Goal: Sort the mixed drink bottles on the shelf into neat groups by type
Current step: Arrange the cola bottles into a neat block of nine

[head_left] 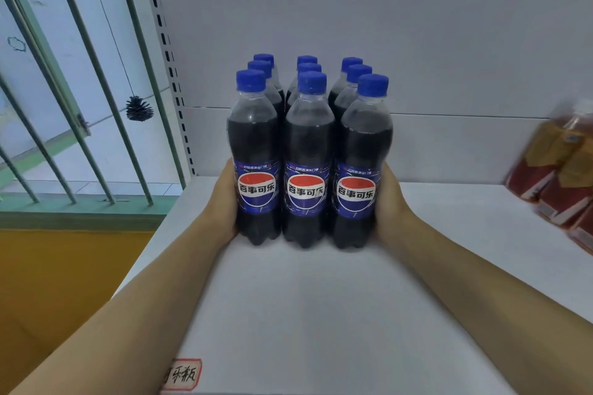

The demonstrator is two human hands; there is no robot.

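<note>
Several cola bottles (307,157) with blue caps and blue-red labels stand upright in a tight block of three rows on the white shelf (321,298). My left hand (224,199) presses flat against the block's left side, on the front left bottle. My right hand (390,202) presses against the right side, on the front right bottle. Both hands squeeze the block between them. The fingers are hidden behind the bottles.
Orange-red tea bottles (558,176) lie blurred at the shelf's right edge. A slotted shelf upright (167,58) and a barred window (80,90) with a hanging pine cone (139,108) are on the left. A handwritten label (182,374) is stuck on the shelf's front edge.
</note>
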